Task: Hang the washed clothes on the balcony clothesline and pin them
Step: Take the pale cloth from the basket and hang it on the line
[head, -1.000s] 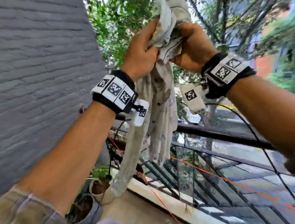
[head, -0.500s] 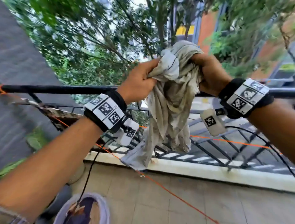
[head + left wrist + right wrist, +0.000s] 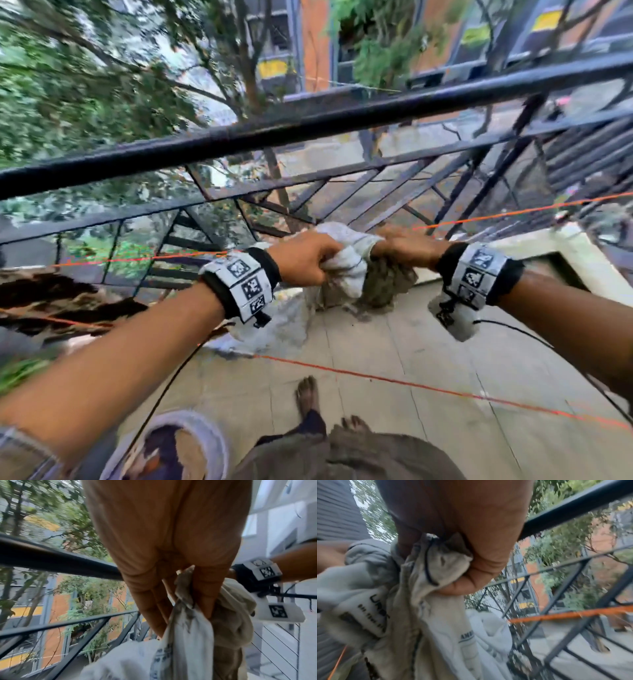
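Observation:
Both hands hold a bunched pale printed cloth [image 3: 346, 274] at the far orange clothesline [image 3: 513, 214], just inside the black railing [image 3: 308, 128]. My left hand [image 3: 305, 262] grips the cloth's left part, and its fingers [image 3: 204, 601] pinch a fold of the cloth [image 3: 188, 635]. My right hand [image 3: 402, 245] grips the right part, with its thumb and fingers [image 3: 471, 582] closed over a hem of the cloth [image 3: 443, 563]. The rest of the cloth hangs down below the hands. The orange line [image 3: 573, 614] runs off to the right.
A second orange line [image 3: 445, 392] crosses nearer to me above the tiled floor. A brown-and-white patterned garment [image 3: 51, 301] hangs at the left. A tub [image 3: 191, 431] holding clothes stands at the bottom left by my bare feet [image 3: 308, 394]. A white ledge [image 3: 548, 246] is at the right.
Both hands have come down with the cloth from above the railing to the level of the far orange line. The head view has tilted down to the floor.

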`<act>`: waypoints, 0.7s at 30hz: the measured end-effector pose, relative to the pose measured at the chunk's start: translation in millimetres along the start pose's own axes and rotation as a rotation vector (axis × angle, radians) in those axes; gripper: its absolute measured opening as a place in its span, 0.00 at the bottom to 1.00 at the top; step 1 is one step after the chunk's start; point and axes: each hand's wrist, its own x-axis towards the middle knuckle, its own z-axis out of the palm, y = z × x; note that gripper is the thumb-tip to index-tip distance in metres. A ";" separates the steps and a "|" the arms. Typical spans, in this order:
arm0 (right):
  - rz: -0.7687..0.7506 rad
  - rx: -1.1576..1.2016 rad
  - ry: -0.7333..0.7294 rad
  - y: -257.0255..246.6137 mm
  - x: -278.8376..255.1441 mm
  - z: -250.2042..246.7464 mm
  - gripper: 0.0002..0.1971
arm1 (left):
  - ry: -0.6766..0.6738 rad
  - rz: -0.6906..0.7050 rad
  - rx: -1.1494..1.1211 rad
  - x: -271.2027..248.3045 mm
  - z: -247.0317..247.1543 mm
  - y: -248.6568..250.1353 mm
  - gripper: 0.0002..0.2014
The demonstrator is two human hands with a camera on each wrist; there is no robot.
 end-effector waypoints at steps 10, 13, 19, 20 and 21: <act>0.039 -0.247 -0.255 18.0 68.1 92.9 0.29 | 0.024 -0.102 -0.216 -15.3 11.4 -103.9 0.27; 0.070 -0.338 -0.326 11.8 83.7 111.8 0.26 | -0.108 -0.121 -0.130 -29.9 21.1 -121.8 0.26; 0.228 -0.506 -0.536 18.7 91.3 140.7 0.16 | -0.406 -0.271 0.044 -76.0 38.5 -165.8 0.31; 0.244 -0.546 -0.559 22.2 90.2 143.0 0.17 | -0.457 -0.290 0.053 -84.6 43.0 -169.8 0.28; 0.265 -0.591 -0.579 27.1 90.1 145.6 0.18 | -0.504 -0.298 0.047 -93.7 49.0 -171.6 0.24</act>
